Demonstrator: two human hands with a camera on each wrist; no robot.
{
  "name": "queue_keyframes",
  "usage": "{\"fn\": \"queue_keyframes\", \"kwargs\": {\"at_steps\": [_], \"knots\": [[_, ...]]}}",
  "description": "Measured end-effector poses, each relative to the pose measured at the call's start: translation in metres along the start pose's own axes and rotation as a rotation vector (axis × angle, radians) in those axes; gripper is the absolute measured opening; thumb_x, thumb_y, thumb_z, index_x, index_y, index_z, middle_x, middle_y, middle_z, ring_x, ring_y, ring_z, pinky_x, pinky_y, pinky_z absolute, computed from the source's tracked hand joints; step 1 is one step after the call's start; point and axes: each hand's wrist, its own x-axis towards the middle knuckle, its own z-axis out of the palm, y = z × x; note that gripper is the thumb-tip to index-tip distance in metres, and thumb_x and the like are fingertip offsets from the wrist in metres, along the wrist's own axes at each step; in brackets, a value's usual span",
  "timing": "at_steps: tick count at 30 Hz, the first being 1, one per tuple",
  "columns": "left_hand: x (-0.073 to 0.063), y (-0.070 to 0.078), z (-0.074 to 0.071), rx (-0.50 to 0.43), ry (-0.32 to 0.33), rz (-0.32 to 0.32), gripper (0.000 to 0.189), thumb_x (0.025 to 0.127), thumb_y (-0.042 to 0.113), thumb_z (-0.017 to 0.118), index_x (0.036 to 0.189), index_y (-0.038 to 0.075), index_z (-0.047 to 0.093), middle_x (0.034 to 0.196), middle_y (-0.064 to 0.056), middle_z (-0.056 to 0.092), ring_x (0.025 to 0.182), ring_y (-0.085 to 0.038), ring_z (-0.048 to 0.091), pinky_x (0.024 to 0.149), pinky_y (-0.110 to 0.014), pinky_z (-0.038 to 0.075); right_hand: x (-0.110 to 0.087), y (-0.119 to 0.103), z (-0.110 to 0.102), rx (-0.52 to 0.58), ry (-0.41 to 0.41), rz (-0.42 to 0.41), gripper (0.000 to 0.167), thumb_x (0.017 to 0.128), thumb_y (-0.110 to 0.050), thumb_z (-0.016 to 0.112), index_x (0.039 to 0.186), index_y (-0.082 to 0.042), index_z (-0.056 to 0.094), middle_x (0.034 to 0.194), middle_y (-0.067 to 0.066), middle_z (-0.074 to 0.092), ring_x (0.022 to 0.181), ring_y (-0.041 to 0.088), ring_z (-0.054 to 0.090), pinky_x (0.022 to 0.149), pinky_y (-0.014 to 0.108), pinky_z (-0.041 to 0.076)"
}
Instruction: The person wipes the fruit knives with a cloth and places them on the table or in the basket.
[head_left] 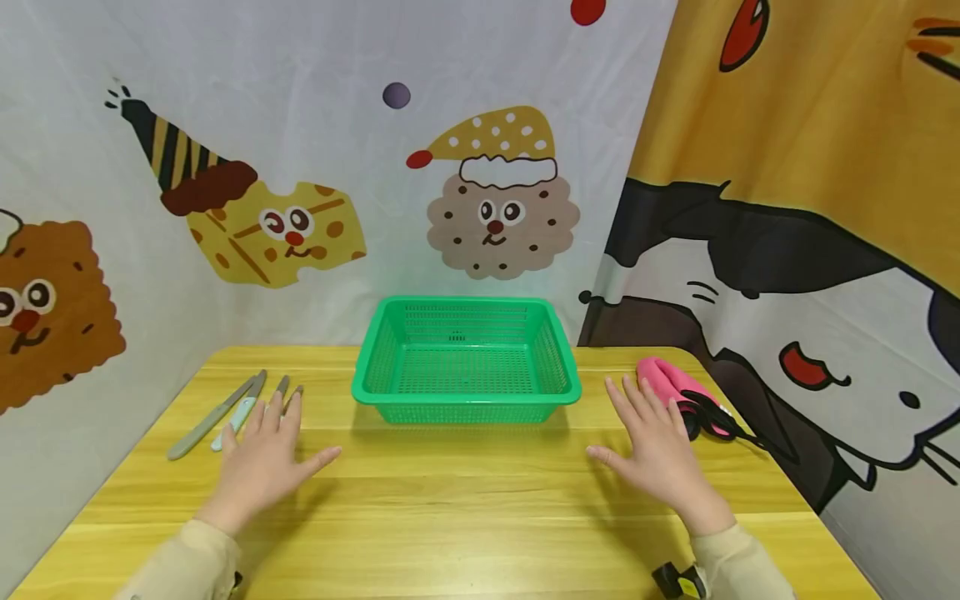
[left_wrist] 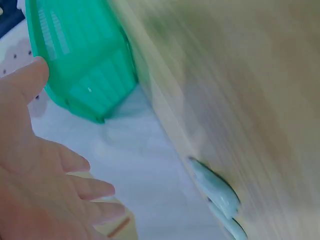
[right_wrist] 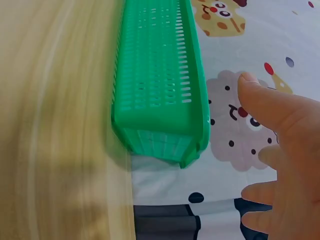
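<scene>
My left hand [head_left: 258, 467] hovers palm down above the left of the table, fingers spread and holding nothing. Beyond its fingertips lie several slim knife-like tools, among them a grey-green one [head_left: 202, 425] and one with a pale mint handle [head_left: 242, 413]; the hand partly hides others. My right hand [head_left: 660, 454] is likewise spread, with nothing in it. Beside its fingers sits a pink rounded thing [head_left: 660, 375] with a black looped, pointed piece [head_left: 708, 410] against it. Between the hands, farther back, stands a green perforated plastic basket [head_left: 465, 398], with nothing inside.
The wooden table [head_left: 465, 508] ends at the back against a white cloth [head_left: 300, 50] printed with cartoon figures. On the right hangs a yellow, black and white printed cloth [head_left: 787, 133] along the table's side.
</scene>
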Motion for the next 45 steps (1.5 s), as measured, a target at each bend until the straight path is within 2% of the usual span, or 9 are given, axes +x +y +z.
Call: {"fn": "queue_keyframes", "kwargs": {"at_steps": [6,9,12,16,19,25,33,40,45], "knots": [[0.016,-0.019,-0.001,-0.011,0.010,-0.036,0.114,0.077,0.076,0.064,0.143,-0.012,0.036,0.135,-0.036,0.045,0.118,-0.060,0.042,0.090,-0.082,0.025,0.004,0.008,0.001,0.028,0.075,-0.012,0.094,0.083,-0.048,0.077,0.155,-0.007,0.032,0.152,0.027,0.034,0.142,0.047,0.024,0.114,0.064,0.010],[0.023,-0.028,0.002,-0.002,-0.022,-0.061,0.112,0.077,0.075,0.066,0.140,-0.014,0.040,0.124,-0.037,0.053,0.108,-0.059,0.050,0.082,-0.076,0.037,0.006,0.013,0.004,0.047,0.079,0.002,0.093,0.083,-0.047,0.077,0.153,-0.004,0.033,0.151,0.029,0.035,0.141,0.048,0.025,0.115,0.062,0.009],[0.029,-0.036,0.004,-0.005,-0.071,-0.077,0.105,0.077,0.071,0.069,0.134,-0.014,0.045,0.116,-0.036,0.056,0.103,-0.058,0.052,0.075,-0.071,0.043,0.007,0.019,0.007,0.063,0.067,0.027,0.093,0.085,-0.047,0.076,0.153,-0.002,0.033,0.152,0.029,0.034,0.141,0.048,0.025,0.114,0.063,0.011],[0.034,-0.043,0.007,-0.043,-0.139,-0.095,0.086,0.078,0.064,0.073,0.115,-0.011,0.056,0.107,-0.033,0.057,0.094,-0.052,0.056,0.068,-0.063,0.048,0.008,0.027,0.011,0.079,0.049,0.066,0.092,0.085,-0.047,0.075,0.152,-0.001,0.033,0.152,0.029,0.034,0.140,0.049,0.027,0.111,0.067,0.015],[0.037,-0.047,0.009,-0.069,-0.180,-0.114,0.078,0.078,0.060,0.076,0.107,-0.010,0.057,0.106,-0.034,0.057,0.092,-0.049,0.057,0.065,-0.060,0.050,0.008,0.033,0.013,0.081,0.037,0.088,0.092,0.086,-0.048,0.074,0.153,-0.001,0.032,0.152,0.029,0.033,0.139,0.049,0.029,0.108,0.070,0.016],[0.042,-0.053,0.011,-0.084,-0.230,-0.142,0.070,0.080,0.051,0.079,0.108,-0.011,0.058,0.109,-0.035,0.055,0.096,-0.051,0.055,0.068,-0.060,0.049,0.007,0.040,0.016,0.082,0.020,0.115,0.092,0.086,-0.049,0.073,0.153,-0.002,0.032,0.153,0.028,0.032,0.138,0.050,0.030,0.105,0.074,0.017],[0.051,-0.063,0.013,-0.078,-0.277,-0.163,0.039,0.086,0.031,0.077,0.089,-0.002,0.057,0.091,-0.021,0.060,0.085,-0.042,0.060,0.069,-0.057,0.051,0.006,0.050,0.015,0.093,0.033,0.130,0.093,0.085,-0.047,0.075,0.155,-0.004,0.029,0.152,0.029,0.033,0.139,0.047,0.029,0.107,0.075,0.012],[0.052,-0.069,0.016,-0.061,-0.335,-0.215,0.038,0.090,0.021,0.071,0.108,-0.011,0.059,0.101,-0.029,0.062,0.089,-0.046,0.061,0.071,-0.060,0.051,0.009,0.060,0.013,0.091,0.018,0.159,0.093,0.087,-0.049,0.073,0.156,-0.007,0.028,0.155,0.025,0.032,0.137,0.052,0.028,0.106,0.075,0.010],[0.051,-0.067,0.013,-0.081,-0.344,-0.242,0.024,0.092,0.014,0.063,0.101,-0.008,0.060,0.094,-0.025,0.062,0.081,-0.039,0.060,0.068,-0.060,0.050,0.011,0.070,0.011,0.072,0.012,0.189,0.094,0.087,-0.050,0.072,0.156,-0.005,0.026,0.154,0.028,0.031,0.137,0.053,0.027,0.106,0.076,0.008]]}}
